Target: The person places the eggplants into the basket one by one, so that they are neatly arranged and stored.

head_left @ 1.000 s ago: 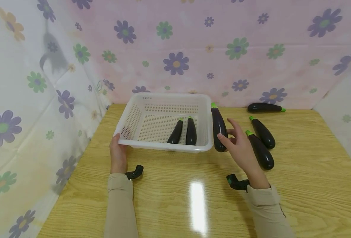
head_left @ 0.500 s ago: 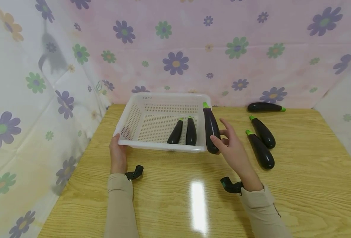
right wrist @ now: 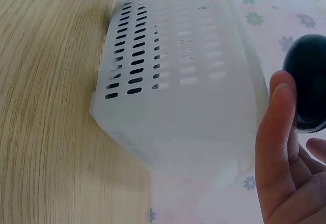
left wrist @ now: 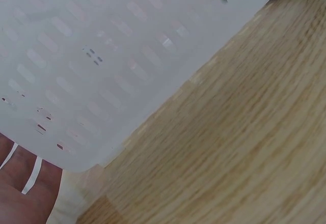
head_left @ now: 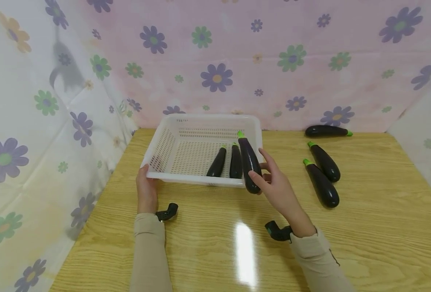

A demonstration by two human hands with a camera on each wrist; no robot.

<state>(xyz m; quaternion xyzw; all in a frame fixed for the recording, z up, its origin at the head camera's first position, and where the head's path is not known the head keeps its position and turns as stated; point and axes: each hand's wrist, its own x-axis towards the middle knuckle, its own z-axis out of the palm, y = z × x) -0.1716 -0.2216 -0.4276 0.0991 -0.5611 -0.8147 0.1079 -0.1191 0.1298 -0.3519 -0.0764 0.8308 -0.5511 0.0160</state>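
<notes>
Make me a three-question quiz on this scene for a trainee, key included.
1. Multiple choice: how many eggplants lie on the floor of the white basket?
a) none
b) two
c) five

2. True or false: the left hand is holding an eggplant.

3. Short answer: which end of the held eggplant, the one in the right hand, points away from the person?

Key:
1. b
2. False; it is at the basket's near left corner.
3. The green stem end.
</notes>
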